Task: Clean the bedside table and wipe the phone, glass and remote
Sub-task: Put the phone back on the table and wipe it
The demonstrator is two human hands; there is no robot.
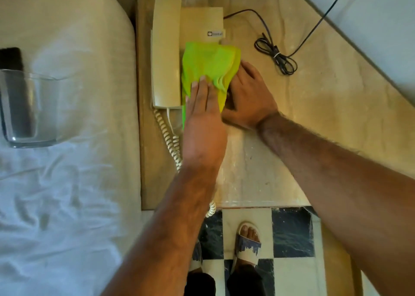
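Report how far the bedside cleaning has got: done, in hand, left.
Done: the glass and the remote are off the table and on the bed; whether they have been wiped cannot be told.
In hand: the left hand presses a green cloth on the phone; the right hand steadies it.
Left: the table top near the bundled cable, apparently.

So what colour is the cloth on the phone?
Bright green, with a yellow edge: the cloth shows best in the head view.

Cream phone [167, 49] flat on beige bedside table [314, 98]; glass [24, 109], black remote [12, 59] on bed.
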